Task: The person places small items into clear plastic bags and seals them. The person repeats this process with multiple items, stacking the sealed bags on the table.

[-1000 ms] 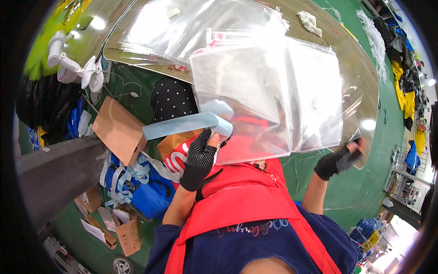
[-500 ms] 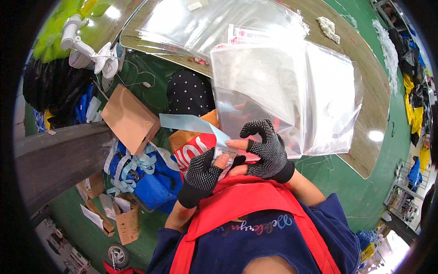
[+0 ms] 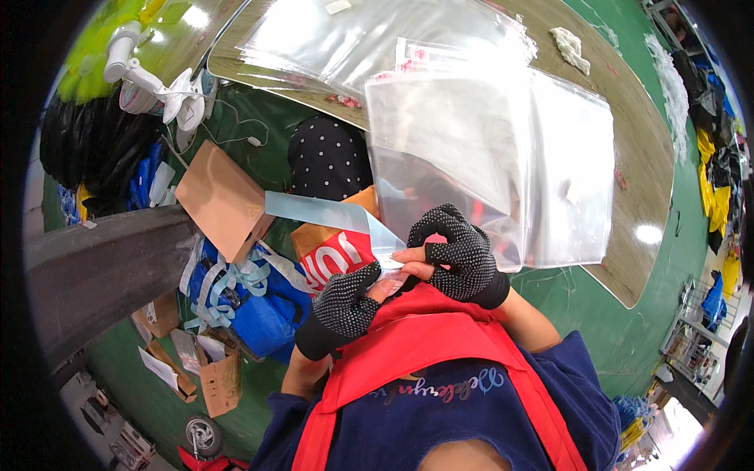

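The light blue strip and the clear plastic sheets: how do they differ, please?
The light blue strip is narrow and coloured; the clear plastic sheets are wide and transparent. The left hand and right hand hold the strip, while the sheets lie partly on the table. Both look thin.

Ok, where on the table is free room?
On the brown wood-patterned table, the strip between the clear plastic sheets and its right edge looks mostly bare, nearer than the crumpled white cloth. Left and middle are crowded with sheets.
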Motion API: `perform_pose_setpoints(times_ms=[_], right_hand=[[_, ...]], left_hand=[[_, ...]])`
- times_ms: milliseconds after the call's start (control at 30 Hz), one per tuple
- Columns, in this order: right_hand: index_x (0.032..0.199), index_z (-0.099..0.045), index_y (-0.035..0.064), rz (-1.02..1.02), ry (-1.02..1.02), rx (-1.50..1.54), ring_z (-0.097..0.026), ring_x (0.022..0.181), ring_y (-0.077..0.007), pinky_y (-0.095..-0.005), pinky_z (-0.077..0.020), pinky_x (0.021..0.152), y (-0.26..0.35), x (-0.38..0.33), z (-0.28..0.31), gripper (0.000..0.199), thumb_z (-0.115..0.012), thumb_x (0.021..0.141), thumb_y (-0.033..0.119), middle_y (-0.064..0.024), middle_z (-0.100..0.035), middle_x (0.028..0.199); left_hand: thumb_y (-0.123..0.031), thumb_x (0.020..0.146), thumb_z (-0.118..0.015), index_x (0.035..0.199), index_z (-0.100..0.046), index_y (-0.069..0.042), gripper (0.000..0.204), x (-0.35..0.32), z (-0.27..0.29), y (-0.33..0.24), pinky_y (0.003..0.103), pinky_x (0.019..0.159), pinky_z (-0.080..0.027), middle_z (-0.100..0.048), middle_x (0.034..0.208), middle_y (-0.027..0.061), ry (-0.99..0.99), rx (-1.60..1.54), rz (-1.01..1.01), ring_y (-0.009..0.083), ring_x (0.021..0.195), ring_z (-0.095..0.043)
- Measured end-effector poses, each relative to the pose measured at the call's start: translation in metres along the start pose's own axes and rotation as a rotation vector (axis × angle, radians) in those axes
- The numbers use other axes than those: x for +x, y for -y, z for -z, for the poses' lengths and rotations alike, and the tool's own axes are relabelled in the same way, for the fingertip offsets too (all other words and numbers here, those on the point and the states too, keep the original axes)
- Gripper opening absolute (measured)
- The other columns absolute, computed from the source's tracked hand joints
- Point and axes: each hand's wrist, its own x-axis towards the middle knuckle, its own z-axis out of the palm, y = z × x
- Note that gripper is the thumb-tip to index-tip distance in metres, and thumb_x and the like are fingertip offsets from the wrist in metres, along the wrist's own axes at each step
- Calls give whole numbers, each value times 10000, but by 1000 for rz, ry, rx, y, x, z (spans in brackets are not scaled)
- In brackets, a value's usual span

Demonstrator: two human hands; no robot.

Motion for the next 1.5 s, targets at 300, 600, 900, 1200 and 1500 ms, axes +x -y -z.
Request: perform_pose_setpoints(times_ms=[300,600,900,1200,1500], right_hand=[[844,-626,109,44,-131,-941,-530,756,-252,-385,-402,694,-47,-8,33,123,-671,737,149,-42,-564,780],[833,-596,98,-168,-33,-719,-516,853,-285,-426,-395,782,-44,-49,-2,188,-650,731,246,-82,-553,856],[966,-622,32,-808,-681,370,-585,848,-141,-278,-476,689,-42,-89,44,234,-525,914,239,-64,-629,865],[1209,-468,27,-276,-681,-447,-539,992,-209,-339,-428,860,13,-69,34,468,-641,803,179,-122,-561,1076],[901,-694,145,-167,-181,-30,-580,690,-249,-337,-471,598,12,7,-16,208,-741,704,194,-92,-564,829]], left_hand=[[-200,921,-493,1095,-536,51,308,0,17,24,278,730,-506,-656,911,163,-123,-728,293,202,815,-652],[-198,928,-457,1187,-436,56,363,15,10,18,389,760,-536,-596,1047,249,-264,-1038,242,303,882,-639],[-152,933,-439,1145,-514,59,308,51,-32,16,284,887,-433,-617,1080,153,-19,-630,51,196,988,-585],[-208,946,-447,1157,-503,37,328,34,-23,-17,297,812,-463,-639,1049,137,-20,-586,128,190,942,-592],[-246,854,-604,1059,-580,68,375,1,0,-6,351,692,-508,-654,836,209,-107,21,40,295,777,-661]])
